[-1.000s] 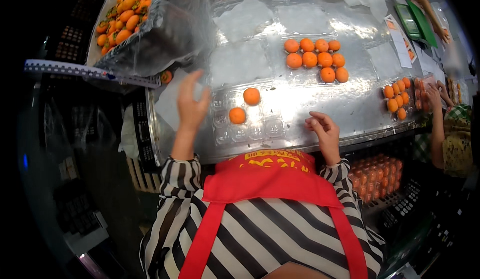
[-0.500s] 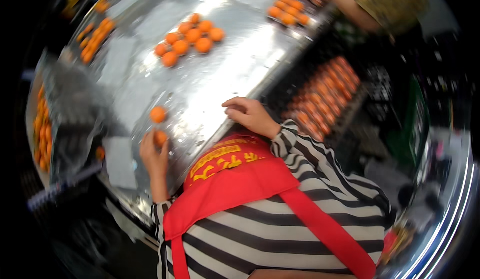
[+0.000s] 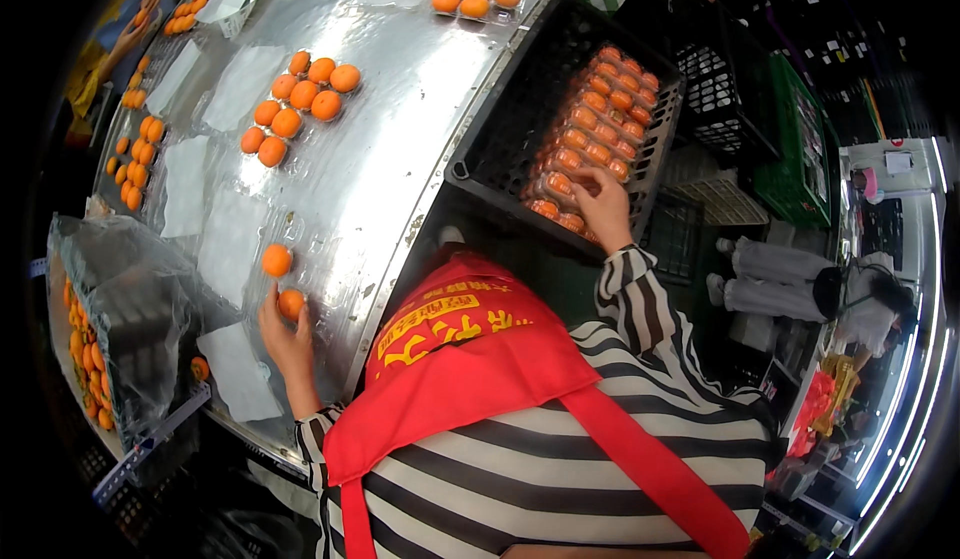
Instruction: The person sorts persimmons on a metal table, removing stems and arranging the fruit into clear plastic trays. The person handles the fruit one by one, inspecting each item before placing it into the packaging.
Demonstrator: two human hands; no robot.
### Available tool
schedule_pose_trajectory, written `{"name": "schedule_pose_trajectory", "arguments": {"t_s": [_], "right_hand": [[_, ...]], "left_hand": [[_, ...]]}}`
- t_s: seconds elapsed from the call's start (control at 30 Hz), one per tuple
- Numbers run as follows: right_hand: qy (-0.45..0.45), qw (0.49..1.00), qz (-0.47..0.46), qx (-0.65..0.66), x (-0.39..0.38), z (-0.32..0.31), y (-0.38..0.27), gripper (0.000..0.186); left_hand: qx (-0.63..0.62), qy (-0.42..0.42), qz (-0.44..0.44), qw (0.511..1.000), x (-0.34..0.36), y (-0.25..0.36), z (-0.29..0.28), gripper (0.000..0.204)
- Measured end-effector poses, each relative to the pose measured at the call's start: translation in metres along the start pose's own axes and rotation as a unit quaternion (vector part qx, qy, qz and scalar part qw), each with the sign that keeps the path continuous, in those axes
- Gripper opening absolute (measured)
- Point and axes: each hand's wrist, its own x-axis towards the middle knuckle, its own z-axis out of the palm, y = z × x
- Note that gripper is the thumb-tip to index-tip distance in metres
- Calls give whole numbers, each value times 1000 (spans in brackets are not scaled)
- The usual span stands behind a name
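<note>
On the metal table, my left hand (image 3: 284, 337) is closed around an orange (image 3: 291, 305) near the front left. Just beyond it another orange (image 3: 277, 260) sits in a clear plastic tray, whose outline is hard to make out against the shiny metal. My right hand (image 3: 604, 207) reaches into a black crate (image 3: 470, 151) to the right of the table. Its thumb and fingers are pinched at the near end of a clear plastic pack of oranges (image 3: 560, 185), one of several in rows there.
Farther up the table stands a filled tray of oranges (image 3: 286, 122), with another (image 3: 474, 5) at the far edge. White paper sheets (image 3: 238, 364) lie along the left. A plastic-lined container of oranges (image 3: 88, 359) stands far left. Green crates (image 3: 800, 149) and a person's legs (image 3: 775, 279) are at right.
My right hand has moved from the table's edge rightward into the black crate, onto the packs. My left hand stays at the same orange. The view has swung to the right.
</note>
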Motion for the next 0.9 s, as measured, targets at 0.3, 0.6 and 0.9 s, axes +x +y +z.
{"name": "schedule_pose_trajectory", "arguments": {"t_s": [0.3, 0.6, 0.9], "right_hand": [[-50, 954, -122, -269, 23, 6, 30, 32], [-103, 929, -91, -343, 38, 4, 16, 14], [-61, 966, -117, -221, 45, -45, -14, 13]], "left_hand": [[26, -10, 17, 999, 11, -9, -4, 66], [-1, 17, -16, 1000, -2, -8, -17, 67], [-14, 1, -33, 999, -2, -11, -10, 64]]}}
